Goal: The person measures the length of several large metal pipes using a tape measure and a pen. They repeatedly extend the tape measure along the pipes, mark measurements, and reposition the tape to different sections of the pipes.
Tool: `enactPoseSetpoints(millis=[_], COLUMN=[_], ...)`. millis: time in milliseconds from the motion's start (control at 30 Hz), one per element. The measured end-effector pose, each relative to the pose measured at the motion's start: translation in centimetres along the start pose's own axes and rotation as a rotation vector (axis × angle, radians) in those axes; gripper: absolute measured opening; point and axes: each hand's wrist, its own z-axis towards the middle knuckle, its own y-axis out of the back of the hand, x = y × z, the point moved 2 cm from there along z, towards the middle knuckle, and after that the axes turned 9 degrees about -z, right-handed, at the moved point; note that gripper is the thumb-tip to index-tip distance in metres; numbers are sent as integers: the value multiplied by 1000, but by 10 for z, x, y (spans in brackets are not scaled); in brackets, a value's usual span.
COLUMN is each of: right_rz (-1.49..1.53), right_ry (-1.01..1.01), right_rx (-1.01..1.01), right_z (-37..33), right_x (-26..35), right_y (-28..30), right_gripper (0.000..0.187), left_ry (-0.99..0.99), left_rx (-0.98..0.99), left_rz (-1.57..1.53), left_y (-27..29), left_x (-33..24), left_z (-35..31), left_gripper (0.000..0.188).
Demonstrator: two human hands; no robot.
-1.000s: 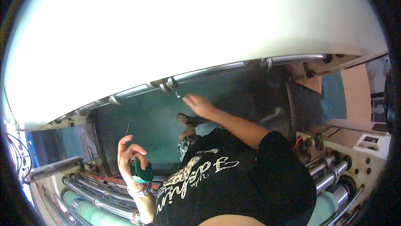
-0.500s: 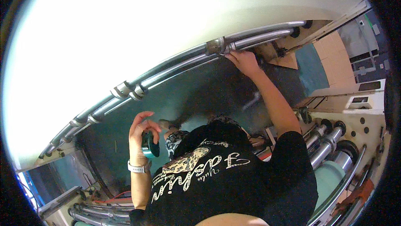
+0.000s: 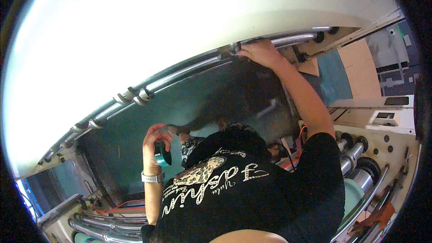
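Observation:
In my left hand (image 3: 152, 144) I hold a roll of teal tape (image 3: 162, 155), its dark side showing, with the fingers curled round it. That hand is at the left, beside my body and above the dark green floor. My right hand (image 3: 262, 55) reaches up and forward to the steel shafts. Its fingers lie over a steel shaft (image 3: 288, 41), just right of a metal collar (image 3: 234, 48), with the thumb close to the collar. The fingertips are partly hidden behind the shaft.
A broad white sheet or panel (image 3: 180, 13) curves over the shafts, very bright at left. More collars (image 3: 130, 96) sit along the shafts. Behind me stand steel rollers (image 3: 355, 153), a pale green roller (image 3: 353, 196) and an orange cable (image 3: 301, 137).
My right hand has moved up and its fingers have passed over the shaft beside the collar. The left hand still holds the tape roll. The view has shifted slightly.

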Motion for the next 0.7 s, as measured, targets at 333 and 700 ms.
enactPoseSetpoints(millis=[333,700], right_rz=[38,-47], right_ry=[-14,-241], right_rx=[-312,-653], right_z=[-11,-23], right_x=[0,13], right_y=[-31,-57], right_gripper=[32,30], left_ry=[47,118], left_rx=[12,125], left_rz=[1,181], left_y=[-13,-41], left_x=[15,17], left_z=[26,46], left_gripper=[32,33])
